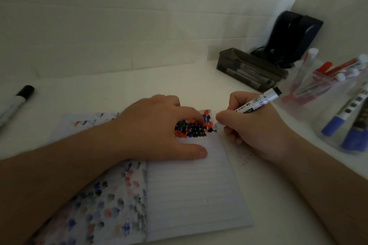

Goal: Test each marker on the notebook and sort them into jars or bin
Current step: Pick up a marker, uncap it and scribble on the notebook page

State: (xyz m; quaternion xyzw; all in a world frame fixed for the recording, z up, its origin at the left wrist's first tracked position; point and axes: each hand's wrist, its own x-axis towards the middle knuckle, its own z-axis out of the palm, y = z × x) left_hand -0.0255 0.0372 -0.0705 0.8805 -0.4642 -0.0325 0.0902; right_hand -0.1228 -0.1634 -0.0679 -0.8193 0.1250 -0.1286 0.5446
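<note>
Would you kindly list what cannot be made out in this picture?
- Head view: marker tip, hidden by the right hand.
- Notebook marks partly covered by the left hand.
- Dark bin contents: too dim.
- Black-capped marker and jars: cut by edges.

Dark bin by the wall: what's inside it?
Through the bin's tinted wall, a few markers show lying flat, pale barrels with dark ends. Their exact count and colours are too murky to tell, and the bin's far side is hidden.
</note>
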